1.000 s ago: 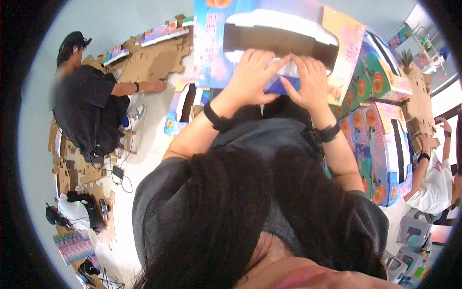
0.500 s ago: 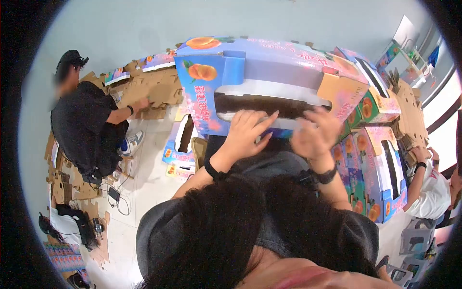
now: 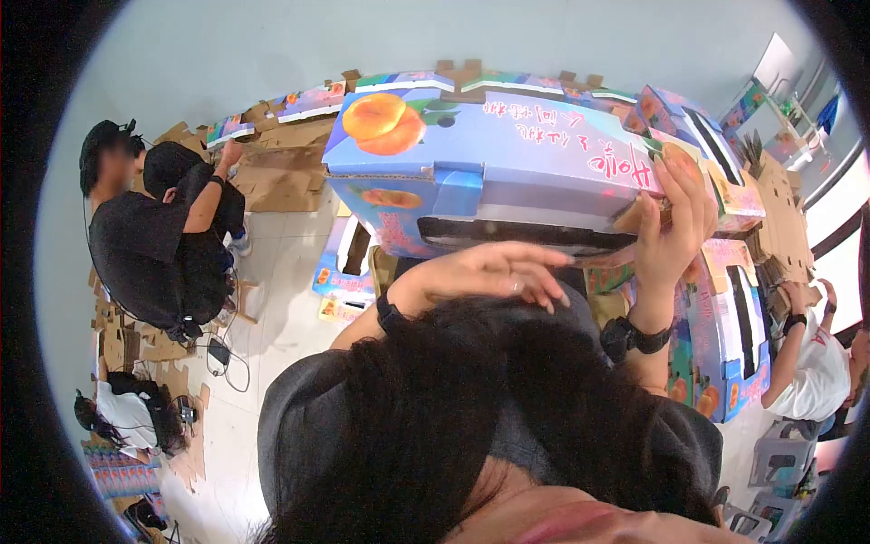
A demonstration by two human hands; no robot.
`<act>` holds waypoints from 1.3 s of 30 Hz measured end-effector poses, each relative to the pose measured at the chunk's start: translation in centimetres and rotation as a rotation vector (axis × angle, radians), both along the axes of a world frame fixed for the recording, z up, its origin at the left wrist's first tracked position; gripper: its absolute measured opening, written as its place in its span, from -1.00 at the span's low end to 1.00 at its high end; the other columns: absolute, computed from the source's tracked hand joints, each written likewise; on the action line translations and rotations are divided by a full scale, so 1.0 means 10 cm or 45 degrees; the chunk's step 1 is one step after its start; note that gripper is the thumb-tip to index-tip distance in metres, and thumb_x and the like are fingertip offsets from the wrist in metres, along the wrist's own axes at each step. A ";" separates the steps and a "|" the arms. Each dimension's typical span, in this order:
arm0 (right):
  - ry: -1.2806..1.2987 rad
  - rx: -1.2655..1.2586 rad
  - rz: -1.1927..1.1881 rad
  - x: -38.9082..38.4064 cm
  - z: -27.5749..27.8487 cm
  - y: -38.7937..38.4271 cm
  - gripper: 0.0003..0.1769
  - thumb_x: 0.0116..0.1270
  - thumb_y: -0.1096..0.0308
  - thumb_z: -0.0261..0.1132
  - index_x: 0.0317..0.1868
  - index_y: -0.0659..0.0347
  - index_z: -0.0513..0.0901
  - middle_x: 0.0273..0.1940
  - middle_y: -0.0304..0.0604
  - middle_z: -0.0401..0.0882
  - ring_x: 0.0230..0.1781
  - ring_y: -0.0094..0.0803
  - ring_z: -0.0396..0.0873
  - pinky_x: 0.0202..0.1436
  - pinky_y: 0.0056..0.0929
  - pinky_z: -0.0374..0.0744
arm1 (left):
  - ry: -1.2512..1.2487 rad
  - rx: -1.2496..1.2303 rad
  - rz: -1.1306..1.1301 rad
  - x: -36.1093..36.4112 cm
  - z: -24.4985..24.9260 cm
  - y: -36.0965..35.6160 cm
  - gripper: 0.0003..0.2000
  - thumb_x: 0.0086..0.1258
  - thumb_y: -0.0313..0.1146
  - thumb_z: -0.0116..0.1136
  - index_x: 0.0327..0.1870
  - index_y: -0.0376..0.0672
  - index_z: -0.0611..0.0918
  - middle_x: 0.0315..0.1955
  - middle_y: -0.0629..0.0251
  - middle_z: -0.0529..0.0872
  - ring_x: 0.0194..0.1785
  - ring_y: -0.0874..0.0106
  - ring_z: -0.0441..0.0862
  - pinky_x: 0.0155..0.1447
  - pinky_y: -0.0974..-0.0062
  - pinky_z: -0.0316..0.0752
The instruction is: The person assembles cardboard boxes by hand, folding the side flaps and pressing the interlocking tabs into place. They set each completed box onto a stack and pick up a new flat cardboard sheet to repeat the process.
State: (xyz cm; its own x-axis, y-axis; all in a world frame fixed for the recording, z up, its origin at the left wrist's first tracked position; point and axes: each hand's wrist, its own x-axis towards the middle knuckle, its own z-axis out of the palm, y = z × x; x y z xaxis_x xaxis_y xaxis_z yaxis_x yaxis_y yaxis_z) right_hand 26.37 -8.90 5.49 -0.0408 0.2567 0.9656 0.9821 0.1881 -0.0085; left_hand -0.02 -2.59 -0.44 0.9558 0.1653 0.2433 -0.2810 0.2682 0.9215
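A printed cardboard fruit box [image 3: 535, 136] with peach pictures lies in front of me, tilted so its broad lettered side faces up. Its long dark handle slot [image 3: 453, 234] runs along the side nearest me. At the right end my right hand [image 3: 672, 218] grips the box, fingers over the top corner and thumb on the near side. My left hand [image 3: 494, 274] hovers at the slot's lower edge, its fingers stretched out and apart, holding nothing.
Matching boxes [image 3: 725, 317] stand to my right, beside flat cardboard [image 3: 779, 218]. Another box [image 3: 343, 258] sits on the left. A person in black [image 3: 159, 245] works at cardboard on the left; a person in white [image 3: 811, 367] is at the right. A cable [image 3: 237, 372] lies on the floor.
The box has tipped, bringing its lettered side more into view and its slot side downward. My right hand has risen onto the right end; my left hand has dropped lower.
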 end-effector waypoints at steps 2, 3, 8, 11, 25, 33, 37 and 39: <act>0.010 0.008 -0.014 0.01 -0.02 0.00 -0.61 0.39 0.05 0.39 0.07 0.10 0.77 0.15 -0.21 0.74 0.15 -0.26 0.62 0.30 -0.25 0.34 | 0.074 -0.097 0.023 0.00 -0.01 0.02 -0.10 0.48 0.14 0.14 0.63 -0.30 0.10 0.32 -0.19 0.54 0.33 0.16 0.57 0.44 0.24 0.39; 0.015 0.014 -0.020 0.01 -0.02 0.00 -0.61 0.41 0.04 0.37 0.07 0.11 0.77 0.15 -0.21 0.74 0.15 -0.26 0.62 0.30 -0.25 0.34 | 0.114 -0.157 0.007 -0.01 -0.01 0.06 -0.07 0.48 0.19 0.12 0.64 -0.29 0.06 0.37 -0.24 0.47 0.36 0.13 0.55 0.45 0.22 0.39; -0.015 0.051 -0.028 0.06 -0.09 -0.03 -0.63 0.52 0.13 0.25 0.13 0.18 0.74 0.15 -0.12 0.73 0.21 -0.20 0.60 0.32 -0.26 0.34 | -0.157 -0.450 -0.121 -0.01 -0.18 0.15 0.02 0.40 0.25 0.17 0.67 -0.20 -0.01 0.56 -0.34 0.09 0.62 -0.08 0.13 0.60 0.08 0.20; 0.007 0.059 -0.042 0.07 -0.11 -0.09 -0.62 0.55 0.12 0.20 0.14 0.19 0.74 0.13 -0.10 0.74 0.18 -0.18 0.60 0.30 -0.26 0.34 | -0.253 -0.409 0.058 0.00 -0.19 0.15 -0.01 0.29 0.27 0.29 0.64 -0.08 0.18 0.60 -0.18 0.08 0.68 -0.13 -0.07 0.68 -0.08 -0.07; 0.054 0.189 -0.113 -0.01 -0.29 -0.16 -0.61 0.56 0.23 0.02 0.07 0.25 0.73 0.07 -0.06 0.75 0.15 -0.16 0.59 0.31 -0.21 0.34 | -0.688 -0.511 0.478 0.12 -0.17 0.12 -0.27 0.15 -0.18 0.42 0.41 -0.08 0.45 0.35 0.26 0.52 0.50 0.17 0.34 0.64 0.01 0.01; 0.052 0.145 -0.141 -0.09 -0.27 -0.18 -0.60 0.55 0.22 0.03 0.07 0.25 0.74 0.11 -0.03 0.74 0.17 -0.14 0.58 0.30 -0.20 0.34 | -0.679 -0.606 0.494 0.03 -0.29 0.15 -0.24 0.10 -0.14 0.45 0.41 -0.04 0.47 0.35 0.25 0.53 0.48 0.16 0.35 0.62 0.04 0.05; 0.081 0.166 -0.107 -0.06 -0.30 -0.17 -0.60 0.54 0.18 0.06 0.07 0.21 0.74 0.10 -0.06 0.74 0.19 -0.16 0.58 0.32 -0.21 0.31 | -0.654 -0.544 0.479 0.03 -0.26 0.12 -0.17 0.07 -0.12 0.44 0.47 -0.04 0.40 0.38 0.24 0.48 0.50 0.15 0.32 0.62 0.02 0.04; 0.132 0.208 -0.054 -0.05 -0.33 -0.13 -0.59 0.52 0.09 0.09 0.08 0.12 0.76 0.08 -0.13 0.74 0.18 -0.20 0.58 0.36 -0.23 0.24 | -0.649 -0.541 0.490 0.02 -0.30 0.12 -0.12 0.05 -0.10 0.43 0.50 -0.04 0.36 0.41 0.23 0.44 0.51 0.13 0.30 0.62 0.00 0.03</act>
State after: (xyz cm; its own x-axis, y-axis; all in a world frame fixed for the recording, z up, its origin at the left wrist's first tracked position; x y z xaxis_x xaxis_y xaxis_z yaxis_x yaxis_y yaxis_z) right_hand 25.89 -10.17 2.15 0.0682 0.0955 0.9931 0.9846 0.1540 -0.0824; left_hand 0.13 -1.40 -3.46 0.5985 0.6418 0.4795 -0.7889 0.3678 0.4923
